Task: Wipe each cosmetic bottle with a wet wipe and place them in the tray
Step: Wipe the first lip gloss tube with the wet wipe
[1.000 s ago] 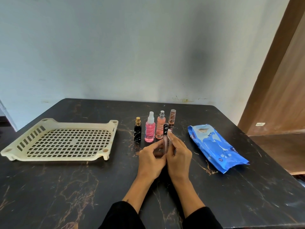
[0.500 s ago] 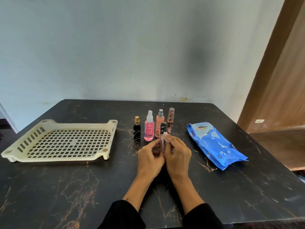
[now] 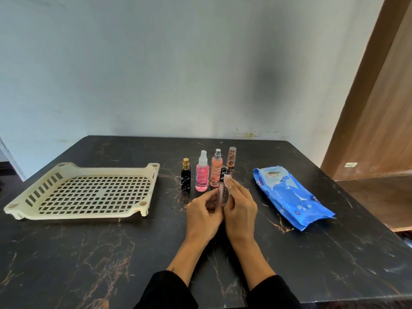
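Holding a lip gloss tube (image 3: 222,191) upright over the tabletop (image 3: 89,253), the left hand (image 3: 204,214) has its fingers curled round the tube's lower part. Right hand (image 3: 241,208) pinches a small white wet wipe (image 3: 227,177) against the tube's upper side, near the black cap. Just behind the tube, four bottles stand in a row: black bottle with gold cap (image 3: 185,177), pink spray bottle (image 3: 202,172), peach spray bottle (image 3: 216,169), slim copper-capped tube (image 3: 231,159). Cream perforated tray (image 3: 40,188) sits to the left, well apart from the bottles, nothing visible in it. Blue wipes pack (image 3: 289,195) lies flat on the right. Black sleeves at the lower edge.
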